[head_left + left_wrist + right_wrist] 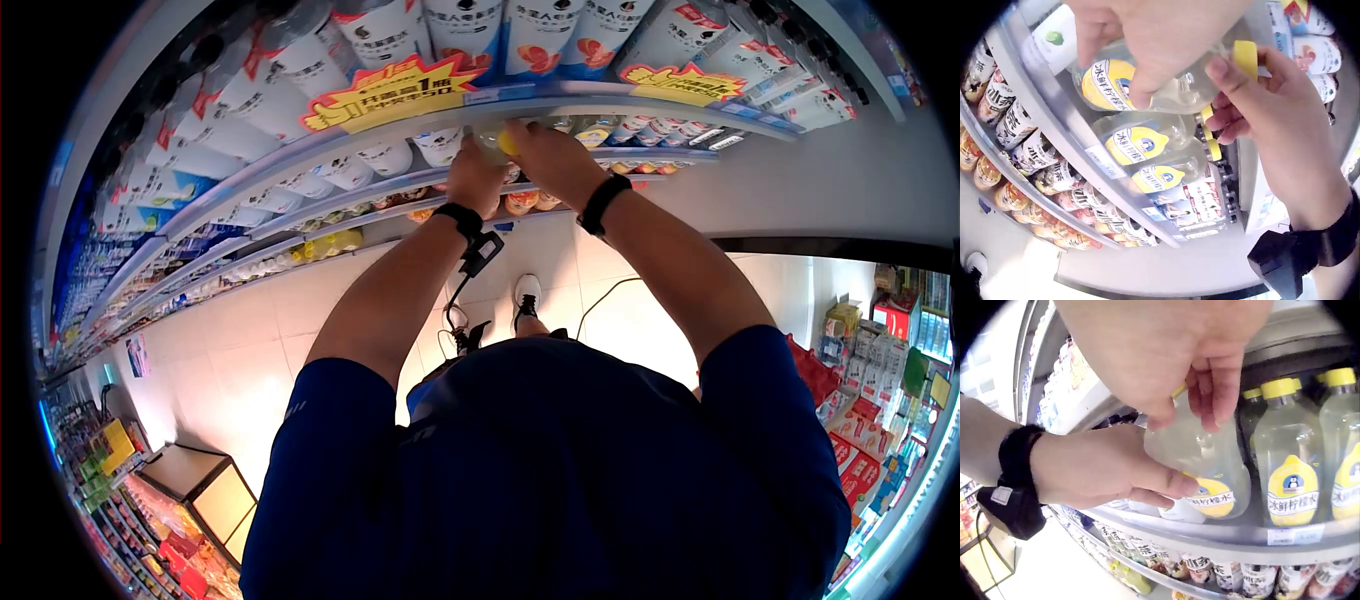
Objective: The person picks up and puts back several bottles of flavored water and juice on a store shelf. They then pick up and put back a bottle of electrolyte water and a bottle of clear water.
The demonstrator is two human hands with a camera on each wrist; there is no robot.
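A clear lemon drink bottle [1225, 459] with a yellow cap and a yellow lemon-shaped label is tilted at the front of the shelf. My left hand [474, 180] grips its body, thumb on one side and fingers on the other. Up at the neck end, my right hand [555, 160] pinches the yellow cap [1245, 57] between thumb and fingers. Matching lemon drink bottles [1141, 145] stand beside it in a row, yellow caps on. In the right wrist view my right hand hides most of the held bottle's cap.
A curved shelf edge [1229, 540] with price tags runs below the bottles. Labelled tea bottles [1257, 578] line the shelf underneath. Overhead, white bottles [385, 35] stand behind yellow promotional signs [395, 92]. Behind me are a box-like stand [190, 480] and stacked goods [865, 440].
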